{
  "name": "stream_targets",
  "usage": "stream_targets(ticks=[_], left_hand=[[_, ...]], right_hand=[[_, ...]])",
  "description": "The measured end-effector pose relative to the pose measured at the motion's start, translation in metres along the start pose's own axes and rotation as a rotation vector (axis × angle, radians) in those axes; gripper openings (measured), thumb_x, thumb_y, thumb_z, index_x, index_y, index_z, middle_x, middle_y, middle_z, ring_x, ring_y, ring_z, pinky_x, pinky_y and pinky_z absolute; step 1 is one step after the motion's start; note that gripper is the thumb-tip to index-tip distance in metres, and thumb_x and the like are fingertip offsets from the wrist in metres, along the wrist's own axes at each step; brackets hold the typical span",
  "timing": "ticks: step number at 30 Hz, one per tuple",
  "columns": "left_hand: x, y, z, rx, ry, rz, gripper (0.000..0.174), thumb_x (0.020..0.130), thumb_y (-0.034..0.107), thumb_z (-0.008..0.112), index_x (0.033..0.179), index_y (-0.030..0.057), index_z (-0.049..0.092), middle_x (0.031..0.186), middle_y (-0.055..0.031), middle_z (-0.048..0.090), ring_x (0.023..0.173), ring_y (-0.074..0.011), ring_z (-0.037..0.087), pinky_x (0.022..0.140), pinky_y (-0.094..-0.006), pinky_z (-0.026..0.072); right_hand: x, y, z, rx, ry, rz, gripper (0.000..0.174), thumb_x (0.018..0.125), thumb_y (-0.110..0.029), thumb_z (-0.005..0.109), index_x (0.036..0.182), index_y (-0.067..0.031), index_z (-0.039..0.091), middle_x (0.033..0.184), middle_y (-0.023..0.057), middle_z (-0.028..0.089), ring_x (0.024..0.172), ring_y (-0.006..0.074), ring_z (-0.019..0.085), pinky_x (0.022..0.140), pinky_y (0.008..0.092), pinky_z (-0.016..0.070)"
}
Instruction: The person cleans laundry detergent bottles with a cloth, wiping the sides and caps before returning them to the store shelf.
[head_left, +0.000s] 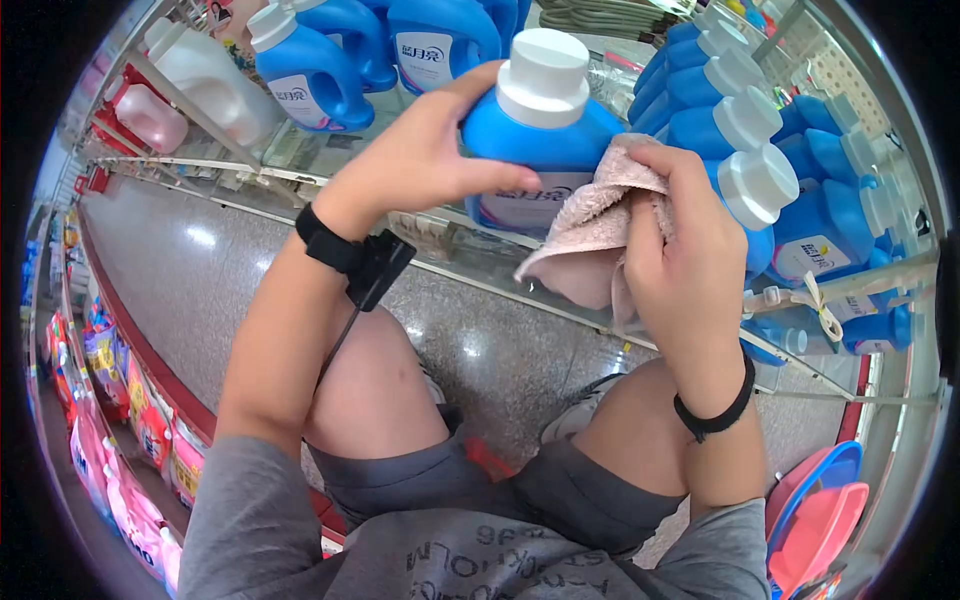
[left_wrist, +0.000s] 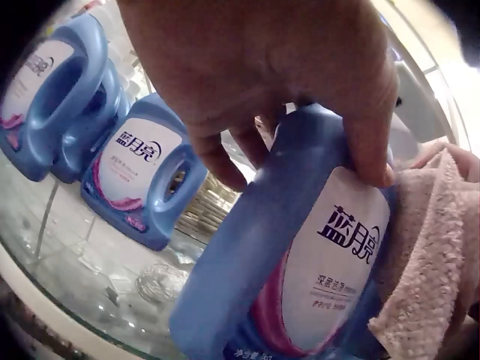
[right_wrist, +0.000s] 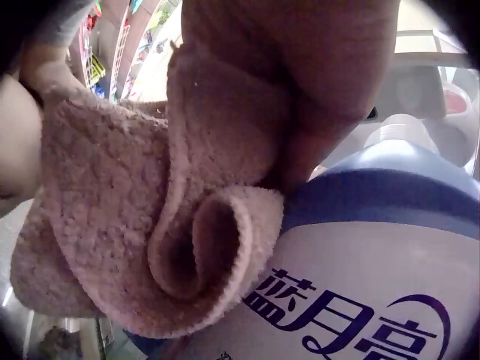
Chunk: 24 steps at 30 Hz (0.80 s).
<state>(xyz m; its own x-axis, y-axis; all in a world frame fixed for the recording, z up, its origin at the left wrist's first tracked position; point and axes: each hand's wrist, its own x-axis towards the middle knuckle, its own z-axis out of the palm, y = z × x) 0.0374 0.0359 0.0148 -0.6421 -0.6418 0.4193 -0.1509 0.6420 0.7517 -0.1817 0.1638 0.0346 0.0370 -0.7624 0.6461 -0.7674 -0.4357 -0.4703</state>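
Observation:
A blue bottle with a white cap (head_left: pixel 543 78) and a white label (left_wrist: pixel 341 255) stands upright near the shelf's front edge. My left hand (head_left: pixel 425 150) grips it around its side, thumb on the front by the label. My right hand (head_left: pixel 690 240) holds a crumpled pink cloth (head_left: pixel 590 225) against the bottle's right side. In the right wrist view the cloth (right_wrist: pixel 112 202) hangs in folds beside the label (right_wrist: pixel 352 300), under the fingers. The left wrist view shows my left hand (left_wrist: pixel 277 67) over the bottle's upper part, with the cloth (left_wrist: pixel 427 247) at its right.
More blue bottles (head_left: pixel 300 75) stand at the back left of the glass shelf, beside a white jug (head_left: pixel 205 80). Rows of capped blue bottles (head_left: pixel 755 185) fill the right side. Bagged goods (head_left: pixel 120 380) line the far left; pink and blue basins (head_left: pixel 825 520) sit lower right.

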Motion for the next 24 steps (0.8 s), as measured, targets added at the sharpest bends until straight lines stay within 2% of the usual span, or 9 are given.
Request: stream_targets(ticks=[4,6,7,9,15,19,21,22,24], left_hand=[[0.000,-0.016,-0.018,0.020,-0.032,-0.103,0.096,0.076,0.018,0.092,0.154,-0.0008,0.041,0.145,-0.0106,0.056,0.135,-0.0200,0.049,0.117,-0.0374,0.0369],[0.001,-0.022,-0.017,0.035,0.010,0.043,0.087,0.078,0.029,0.090,0.149,0.0043,0.048,0.142,-0.0115,0.056,0.130,-0.0253,0.053,0.110,-0.0401,0.0411],[0.002,-0.020,-0.019,0.036,0.008,0.047,0.087,0.078,0.029,0.090,0.149,0.0043,0.048,0.142,-0.0115,0.056,0.130,-0.0253,0.053,0.110,-0.0401,0.0411],[0.002,-0.012,-0.021,0.236,0.017,0.054,0.094,0.078,0.019,0.090,0.155,0.0013,0.040,0.152,-0.0110,0.048,0.141,-0.0227,0.044,0.119,-0.0402,0.0335],[0.001,-0.017,-0.020,0.063,0.025,-0.066,0.085,0.081,0.014,0.086,0.153,0.0026,0.042,0.149,-0.0098,0.050,0.140,-0.0231,0.045,0.117,-0.0408,0.0357],[-0.003,-0.020,-0.019,-0.065,0.047,-0.113,0.082,0.081,0.011,0.085,0.151,0.0028,0.044,0.147,-0.0090,0.051,0.138,-0.0220,0.046,0.116,-0.0406,0.0370],[-0.003,-0.022,-0.022,-0.037,0.019,-0.090,0.081,0.082,0.010,0.084,0.152,0.0029,0.043,0.146,-0.0082,0.052,0.136,-0.0211,0.047,0.114,-0.0407,0.0391],[-0.003,-0.026,-0.023,-0.032,0.022,-0.087,0.081,0.082,0.010,0.084,0.152,0.0029,0.043,0.146,-0.0082,0.052,0.136,-0.0211,0.047,0.114,-0.0407,0.0391],[-0.004,-0.031,-0.023,-0.084,0.042,-0.063,0.079,0.083,0.017,0.084,0.153,0.0131,0.046,0.141,-0.0068,0.053,0.131,-0.0264,0.051,0.111,-0.0428,0.0435]], right_hand=[[-0.002,0.003,0.001,0.014,0.001,-0.021,0.030,0.088,0.008,0.057,0.117,-0.0010,0.060,0.109,0.0230,0.068,0.101,0.0433,0.067,0.086,0.0444,0.0546],[-0.001,0.004,0.002,0.049,-0.004,0.000,0.027,0.091,0.008,0.058,0.116,-0.0012,0.064,0.107,0.0195,0.072,0.097,0.0347,0.072,0.085,0.0354,0.0542],[-0.001,0.004,0.002,0.048,0.000,0.000,0.027,0.091,0.008,0.058,0.116,-0.0012,0.064,0.107,0.0195,0.072,0.097,0.0347,0.072,0.085,0.0354,0.0542],[-0.002,0.005,0.002,0.060,-0.010,0.021,0.028,0.091,0.008,0.056,0.117,-0.0008,0.063,0.109,0.0209,0.071,0.100,0.0358,0.072,0.087,0.0361,0.0539],[-0.007,0.019,0.021,0.099,-0.048,0.065,0.034,0.096,0.004,0.048,0.129,-0.0009,0.054,0.112,0.0243,0.070,0.105,0.0424,0.069,0.091,0.0404,0.0527],[-0.006,0.013,0.028,0.115,-0.031,0.097,0.033,0.097,0.003,0.046,0.129,-0.0011,0.052,0.111,0.0252,0.069,0.104,0.0441,0.069,0.090,0.0415,0.0525],[0.000,0.005,0.018,0.195,-0.118,0.240,0.031,0.096,0.004,0.046,0.126,-0.0010,0.053,0.110,0.0257,0.069,0.104,0.0448,0.069,0.089,0.0415,0.0527],[0.001,0.002,0.015,0.197,-0.116,0.235,0.031,0.096,0.004,0.046,0.126,-0.0010,0.053,0.110,0.0257,0.069,0.104,0.0448,0.069,0.089,0.0415,0.0527],[0.000,-0.002,0.011,0.218,-0.145,0.225,0.029,0.096,0.004,0.047,0.123,-0.0015,0.054,0.108,0.0260,0.069,0.103,0.0449,0.068,0.087,0.0413,0.0530]])
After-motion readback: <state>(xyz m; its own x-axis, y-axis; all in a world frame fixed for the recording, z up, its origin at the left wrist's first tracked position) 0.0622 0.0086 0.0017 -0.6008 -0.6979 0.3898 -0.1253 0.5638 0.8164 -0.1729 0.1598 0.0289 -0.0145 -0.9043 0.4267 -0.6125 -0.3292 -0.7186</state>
